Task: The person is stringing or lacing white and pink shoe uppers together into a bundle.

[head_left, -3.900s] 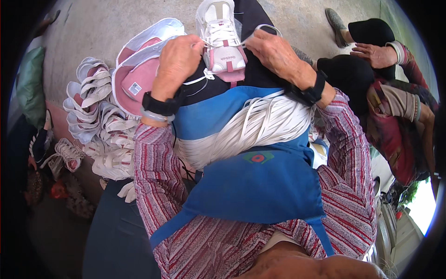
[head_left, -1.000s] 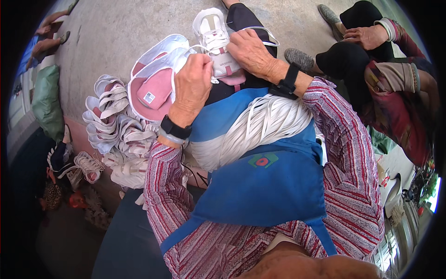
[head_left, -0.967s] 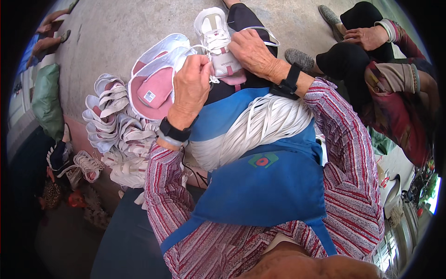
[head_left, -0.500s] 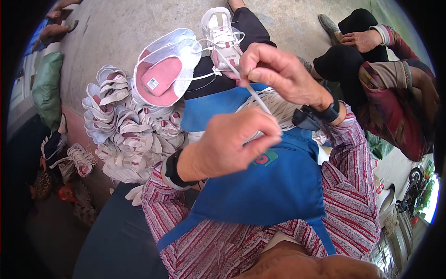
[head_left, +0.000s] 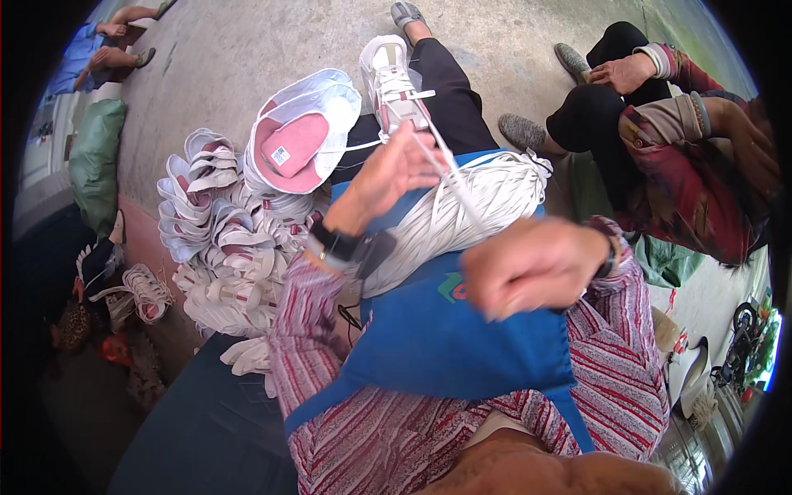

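A white and pale-pink shoe upper [head_left: 389, 78] lies on my dark-trousered leg, with white laces threaded across its front. From it a white shoelace [head_left: 464, 192] runs tight toward my right hand [head_left: 532, 268], which is closed on it and blurred by motion. My left hand [head_left: 392, 177] is just below the shoe upper, fingers apart, beside the lace; whether it touches the lace I cannot tell. A thick bundle of white laces [head_left: 487, 194] lies across my lap on the blue apron [head_left: 462, 351].
Nested white-and-pink uppers [head_left: 293, 140] stand left of my leg, beside a heap of more uppers [head_left: 227, 239]. A green sack [head_left: 95, 161] is at the far left. Another person's knees and hands [head_left: 623, 74] are at the right. A further person sits at the upper left.
My right hand has drawn back toward my chest, stretching the lace. My left hand has moved up toward the shoe upper and opened. The lace bundle is now uncovered.
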Demonstrator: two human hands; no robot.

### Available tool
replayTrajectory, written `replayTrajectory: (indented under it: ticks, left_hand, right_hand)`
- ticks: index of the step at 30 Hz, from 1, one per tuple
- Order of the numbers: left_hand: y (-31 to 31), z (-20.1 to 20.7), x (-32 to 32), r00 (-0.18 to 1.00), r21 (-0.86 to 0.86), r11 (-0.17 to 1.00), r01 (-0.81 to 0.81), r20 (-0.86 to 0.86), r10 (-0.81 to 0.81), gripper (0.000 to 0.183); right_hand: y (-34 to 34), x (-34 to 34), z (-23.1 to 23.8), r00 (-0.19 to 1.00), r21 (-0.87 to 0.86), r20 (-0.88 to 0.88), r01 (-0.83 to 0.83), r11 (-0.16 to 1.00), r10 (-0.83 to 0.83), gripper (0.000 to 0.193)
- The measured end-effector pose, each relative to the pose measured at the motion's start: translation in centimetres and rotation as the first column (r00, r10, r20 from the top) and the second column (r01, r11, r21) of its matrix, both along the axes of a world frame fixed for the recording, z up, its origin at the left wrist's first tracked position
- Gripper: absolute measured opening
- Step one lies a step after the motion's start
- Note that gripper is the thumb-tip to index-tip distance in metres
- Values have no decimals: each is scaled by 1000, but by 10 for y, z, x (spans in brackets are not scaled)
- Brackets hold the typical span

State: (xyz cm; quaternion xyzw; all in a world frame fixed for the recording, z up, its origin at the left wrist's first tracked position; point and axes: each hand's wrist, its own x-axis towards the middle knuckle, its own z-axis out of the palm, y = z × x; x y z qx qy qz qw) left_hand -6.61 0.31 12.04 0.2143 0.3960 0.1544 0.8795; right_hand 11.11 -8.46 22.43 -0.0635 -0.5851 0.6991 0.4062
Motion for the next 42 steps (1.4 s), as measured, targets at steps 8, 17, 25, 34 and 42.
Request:
replayTrajectory:
  ticks: [8,17,25,34,42]
  left_hand:
    - [7,-26,-8,991,110,988,-113,89,103,23]
    - [-22,16,-43,878,565,739,367,-472,-76,24]
    - [-27,29,-35,712,717,313,623,-685,152,27]
    - [-35,27,28,873,792,411,452,-298,-386,28]
    - [-42,29,37,836,700,539,469,-154,-527,32]
  right_hand:
    - [0,-10,-27,947,-23,300,-113,993,115,12]
    - [38,-6,-115,505,10,789,559,829,-350,20]
    - [79,-10,-171,-32,510,854,249,823,-519,44]
    - [94,6,-184,210,511,774,353,784,-598,26]
    - [76,-11,-132,971,-923,216,236,303,-98,38]
